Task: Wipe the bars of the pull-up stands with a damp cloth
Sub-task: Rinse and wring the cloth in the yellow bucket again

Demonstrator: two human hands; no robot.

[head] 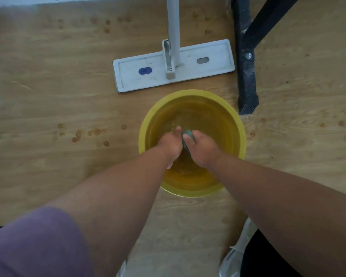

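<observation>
Head view: the cloth (187,136), a small dark wad, sits squeezed between both hands over the yellow bucket (240,134). The left hand (171,145) and right hand (203,149) each curl their fingers round it, probably wringing it so it comes out damp rather than dripping. Beyond the bucket a flat mop (174,65) lies on the wooden floor (48,96). Just to the right stands a black stand leg (247,76), not yet wiped.
</observation>
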